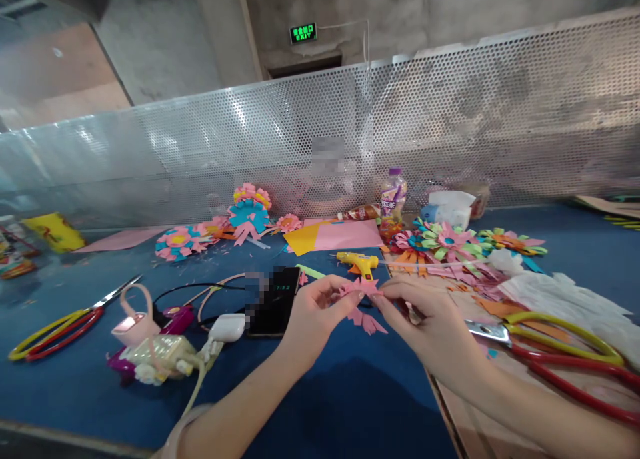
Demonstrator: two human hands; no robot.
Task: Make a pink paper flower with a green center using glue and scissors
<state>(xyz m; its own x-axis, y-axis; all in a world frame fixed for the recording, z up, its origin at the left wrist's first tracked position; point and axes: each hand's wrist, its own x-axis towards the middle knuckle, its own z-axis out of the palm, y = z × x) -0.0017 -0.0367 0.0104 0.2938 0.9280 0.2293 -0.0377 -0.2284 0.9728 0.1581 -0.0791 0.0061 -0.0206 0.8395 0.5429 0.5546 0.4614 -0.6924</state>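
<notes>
Pinching pink paper (363, 286) at edges, hands (316, 304) have room above blue tabletop (360, 406).

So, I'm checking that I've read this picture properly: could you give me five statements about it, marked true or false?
1. The left hand and right hand both have their fingers on a pink paper piece. True.
2. The glue gun is red. False: the glue gun is yellow.
3. One pair of scissors lies left of the hands and a second pair of scissors lies to the right. True.
4. The phone lies to the right of the right hand. False: the phone is just left of the left hand.
5. The upright bottle has a green cap. False: its cap is purple.
</notes>
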